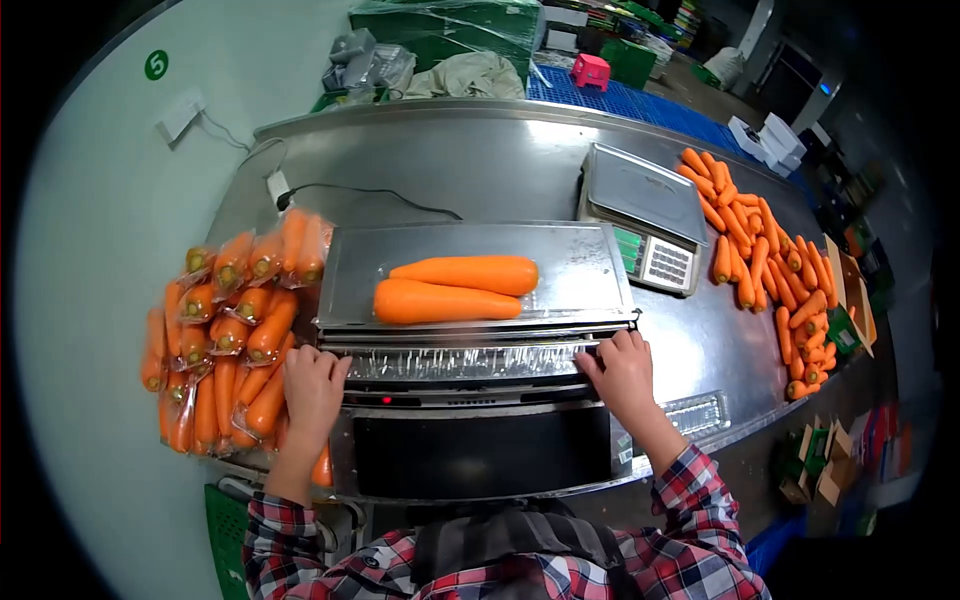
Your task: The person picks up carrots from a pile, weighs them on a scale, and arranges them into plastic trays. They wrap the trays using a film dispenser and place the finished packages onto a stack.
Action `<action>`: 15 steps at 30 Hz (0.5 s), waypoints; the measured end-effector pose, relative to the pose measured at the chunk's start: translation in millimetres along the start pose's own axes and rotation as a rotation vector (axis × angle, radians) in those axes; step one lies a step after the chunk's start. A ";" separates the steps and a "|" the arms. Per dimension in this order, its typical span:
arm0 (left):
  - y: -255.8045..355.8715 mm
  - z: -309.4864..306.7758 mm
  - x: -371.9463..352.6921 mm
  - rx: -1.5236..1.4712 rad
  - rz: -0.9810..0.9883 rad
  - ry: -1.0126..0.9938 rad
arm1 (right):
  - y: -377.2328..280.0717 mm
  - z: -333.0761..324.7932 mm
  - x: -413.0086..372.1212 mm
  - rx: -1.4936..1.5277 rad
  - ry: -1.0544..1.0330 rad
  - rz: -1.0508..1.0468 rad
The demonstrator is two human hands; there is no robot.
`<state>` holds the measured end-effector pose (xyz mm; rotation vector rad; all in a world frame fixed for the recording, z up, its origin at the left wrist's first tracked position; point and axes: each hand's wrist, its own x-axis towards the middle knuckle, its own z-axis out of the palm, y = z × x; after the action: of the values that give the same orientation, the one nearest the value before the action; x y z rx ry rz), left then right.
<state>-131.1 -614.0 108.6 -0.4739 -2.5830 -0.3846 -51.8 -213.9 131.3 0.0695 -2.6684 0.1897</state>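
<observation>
Clear plastic film [465, 362] stretches in a wrinkled band across the front of the wrapping machine [350, 398]. At its left end my left hand [316, 388] is closed, fingers pinched on the film edge. Its right end is pinched between the thumb and fingers of my right hand [622, 372]. Just beyond the film, two large carrots [455, 285] lie side by side on the machine's metal top plate [590, 270], their thick ends pointing opposite ways. Below the film, a red light glows on the machine's front strip, above a dark flat panel [480, 450].
Bagged carrots [225, 335] are piled close to my left hand. A weighing scale [640, 215] stands behind the machine at right, with loose carrots [770, 250] heaped beyond it. A black cable [380, 192] crosses the steel table [480, 150]. A cardboard box [850, 290] touches the right edge.
</observation>
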 end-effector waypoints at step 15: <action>-17.2 -45.2 98.2 -2.190 -0.773 -0.446 | 20.1 -28.1 80.8 2.183 -0.447 0.605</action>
<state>-200.3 -619.7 193.3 -0.0425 -1.2635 -3.4527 -113.1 -191.3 190.1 -0.0366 -1.2904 3.1189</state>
